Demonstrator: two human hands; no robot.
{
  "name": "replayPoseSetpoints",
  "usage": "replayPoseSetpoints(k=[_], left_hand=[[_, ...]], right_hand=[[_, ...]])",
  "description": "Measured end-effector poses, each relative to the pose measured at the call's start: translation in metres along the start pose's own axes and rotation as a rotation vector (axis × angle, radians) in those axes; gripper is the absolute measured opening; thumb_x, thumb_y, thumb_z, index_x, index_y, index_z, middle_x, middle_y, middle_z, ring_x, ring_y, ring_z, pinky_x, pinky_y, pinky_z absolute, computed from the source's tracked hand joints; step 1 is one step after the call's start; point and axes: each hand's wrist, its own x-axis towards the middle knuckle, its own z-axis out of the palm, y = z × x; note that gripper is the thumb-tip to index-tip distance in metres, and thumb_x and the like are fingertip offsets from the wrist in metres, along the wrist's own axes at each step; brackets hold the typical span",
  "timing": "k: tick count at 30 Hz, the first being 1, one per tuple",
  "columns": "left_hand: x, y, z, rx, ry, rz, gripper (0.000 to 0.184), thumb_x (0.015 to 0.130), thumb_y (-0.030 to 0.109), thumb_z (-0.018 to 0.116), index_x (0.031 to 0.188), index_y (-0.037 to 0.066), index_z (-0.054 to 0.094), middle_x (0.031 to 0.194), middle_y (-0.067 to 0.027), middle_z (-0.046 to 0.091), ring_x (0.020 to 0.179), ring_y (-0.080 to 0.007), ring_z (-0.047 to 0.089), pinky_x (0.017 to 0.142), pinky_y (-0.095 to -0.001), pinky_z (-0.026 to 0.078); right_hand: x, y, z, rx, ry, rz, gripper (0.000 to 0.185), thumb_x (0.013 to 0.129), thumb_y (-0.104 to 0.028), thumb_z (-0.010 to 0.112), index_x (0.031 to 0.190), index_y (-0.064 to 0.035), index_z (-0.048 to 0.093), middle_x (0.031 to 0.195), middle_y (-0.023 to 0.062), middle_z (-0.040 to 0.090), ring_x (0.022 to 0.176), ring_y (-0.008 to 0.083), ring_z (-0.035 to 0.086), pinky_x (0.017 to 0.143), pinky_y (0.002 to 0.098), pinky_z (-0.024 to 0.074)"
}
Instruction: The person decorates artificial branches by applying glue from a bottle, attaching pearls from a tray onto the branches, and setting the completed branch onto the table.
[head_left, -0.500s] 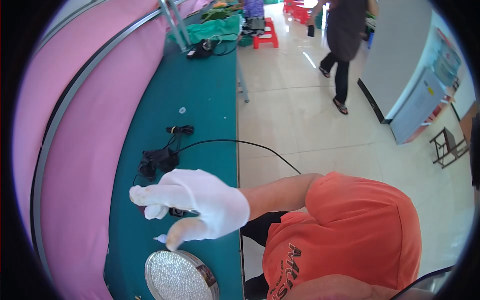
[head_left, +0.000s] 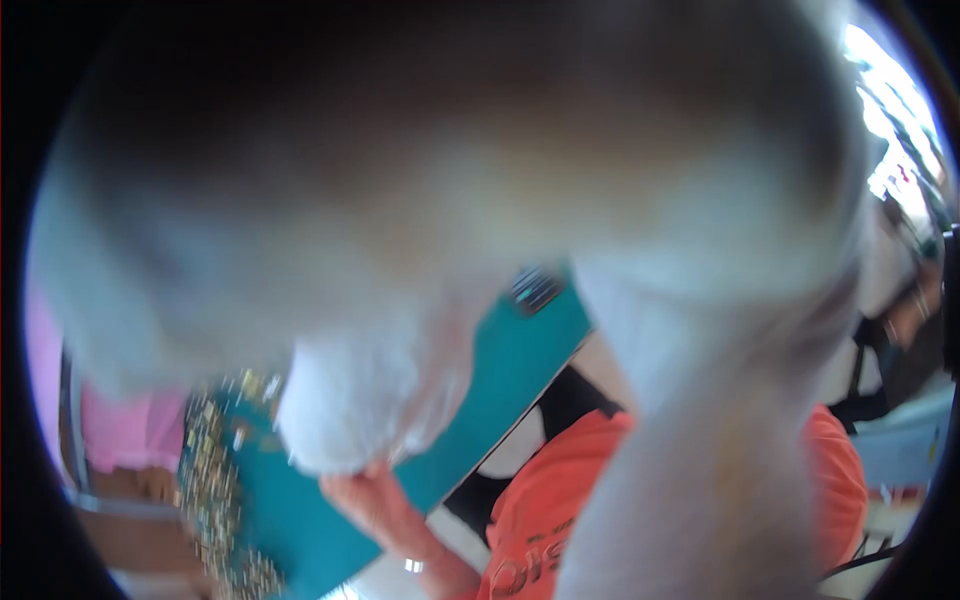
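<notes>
A white-gloved hand, seemingly my right hand [head_left: 520, 200], is very close to the camera and fills the upper and right part of the view. It is badly blurred, and what it touches cannot be made out. Behind it, my left hand [head_left: 370, 400], also in a white glove, is over the green table [head_left: 310, 510]. Its fingers are hidden or blurred, and a band shows on the bare wrist. On the table, a small dark object [head_left: 537, 290] lies to the right of my left hand.
Many small yellowish-brown pieces [head_left: 215, 470] are heaped along the table's left side. Pink cloth [head_left: 130, 430] hangs beyond them. An orange shirt [head_left: 545, 500] takes up the lower right, beside the table edge.
The view has turned and blurred. A gloved hand has come up close to the lens, and a second gloved hand now shows. The round container of clear beads is out of sight.
</notes>
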Motion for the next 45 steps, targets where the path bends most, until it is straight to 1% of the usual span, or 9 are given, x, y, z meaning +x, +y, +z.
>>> replayPoseSetpoints(k=[2, 9, 14, 16, 17, 21, 22, 31, 45], left_hand=[[-0.01, -0.006, 0.021, -1.046, 0.428, -0.478, 0.024, 0.098, 0.014, 0.056, 0.078, 0.001, 0.055, 0.067, -0.0073, 0.058, 0.054, -0.0165, 0.054, 0.045, -0.0265, 0.043], [0.034, 0.048, 0.022, -1.046, 0.461, -0.55, 0.014, 0.092, 0.0, 0.056, 0.105, -0.002, 0.061, 0.088, -0.0107, 0.066, 0.067, -0.0211, 0.062, 0.049, -0.0341, 0.045], [0.052, 0.06, 0.021, -1.042, 0.459, -0.491, 0.019, 0.1, 0.004, 0.053, 0.083, 0.009, 0.045, 0.071, -0.0028, 0.054, 0.062, -0.0134, 0.06, 0.047, -0.0248, 0.049], [0.049, 0.051, 0.021, -1.695, 0.424, -0.645, 0.018, 0.099, 0.01, 0.054, 0.11, -0.002, 0.062, 0.105, -0.0155, 0.07, 0.09, -0.0184, 0.069, 0.078, -0.0274, 0.057], [0.048, 0.041, 0.039, -1.072, 0.638, -0.531, 0.016, 0.099, 0.011, 0.055, 0.109, -0.001, 0.061, 0.097, -0.0136, 0.07, 0.08, -0.0178, 0.069, 0.073, -0.0276, 0.056], [0.028, 0.093, -0.03, -1.05, 0.37, -0.376, 0.019, 0.103, 0.015, 0.051, 0.107, -0.001, 0.059, 0.083, -0.01, 0.064, 0.063, -0.0169, 0.061, 0.058, -0.0293, 0.052], [0.005, 0.096, -0.017, -1.059, 0.382, -0.395, 0.019, 0.103, 0.015, 0.051, 0.107, -0.001, 0.059, 0.083, -0.01, 0.064, 0.063, -0.0169, 0.061, 0.058, -0.0293, 0.052], [0.027, 0.005, 0.004, -0.9, 0.521, -0.429, 0.016, 0.101, 0.014, 0.055, 0.103, -0.001, 0.058, 0.084, -0.0118, 0.066, 0.063, -0.0164, 0.062, 0.057, -0.0306, 0.055], [-0.015, 0.025, 0.011, -0.713, 0.662, -0.492, 0.017, 0.1, 0.015, 0.058, 0.104, -0.002, 0.059, 0.086, -0.0116, 0.067, 0.063, -0.012, 0.055, 0.055, -0.0252, 0.044]], right_hand=[[0.0, 0.023, 0.01, 0.075, -0.031, 0.078, 0.057, 0.083, -0.033, 0.076, 0.127, -0.0013, 0.059, 0.097, 0.0068, 0.067, 0.08, 0.0176, 0.065, 0.073, 0.0259, 0.0511], [0.034, 0.053, 0.023, 0.041, -0.337, 0.174, 0.054, 0.087, -0.031, 0.073, 0.129, -0.0011, 0.058, 0.097, 0.0059, 0.067, 0.081, 0.015, 0.064, 0.074, 0.0247, 0.0505], [0.039, 0.055, 0.039, -0.092, -0.498, 0.303, 0.051, 0.09, -0.03, 0.07, 0.131, -0.001, 0.058, 0.097, 0.0052, 0.067, 0.082, 0.0131, 0.063, 0.074, 0.0238, 0.05], [0.039, 0.056, 0.04, -0.158, -0.546, 0.34, 0.051, 0.091, -0.029, 0.069, 0.131, -0.001, 0.058, 0.097, 0.005, 0.067, 0.082, 0.0124, 0.063, 0.075, 0.0234, 0.0499], [0.034, 0.058, 0.042, -0.183, -0.562, 0.377, 0.05, 0.091, -0.029, 0.069, 0.131, -0.001, 0.057, 0.097, 0.0048, 0.067, 0.083, 0.012, 0.062, 0.075, 0.0232, 0.0498], [0.066, -0.025, 0.073, -0.329, -0.655, 0.411, 0.048, 0.094, -0.028, 0.067, 0.133, -0.0009, 0.057, 0.097, 0.0043, 0.067, 0.083, 0.0105, 0.062, 0.075, 0.0225, 0.0494], [0.034, -0.015, 0.066, -0.469, -0.65, 0.143, 0.035, 0.098, -0.021, 0.061, 0.129, -0.0045, 0.061, 0.093, 0.0019, 0.066, 0.082, 0.008, 0.061, 0.074, 0.0196, 0.048], [-0.094, 0.201, 0.081, -0.057, -0.059, 0.739, 0.027, 0.093, -0.011, 0.066, 0.119, -0.0023, 0.067, 0.104, 0.0061, 0.07, 0.081, 0.0105, 0.065, 0.072, 0.0241, 0.0547], [-0.126, 0.221, 0.089, 0.293, -0.237, 0.818, 0.028, 0.095, -0.016, 0.066, 0.119, -0.0015, 0.067, 0.106, 0.0049, 0.068, 0.086, 0.0102, 0.064, 0.073, 0.0233, 0.0534]])
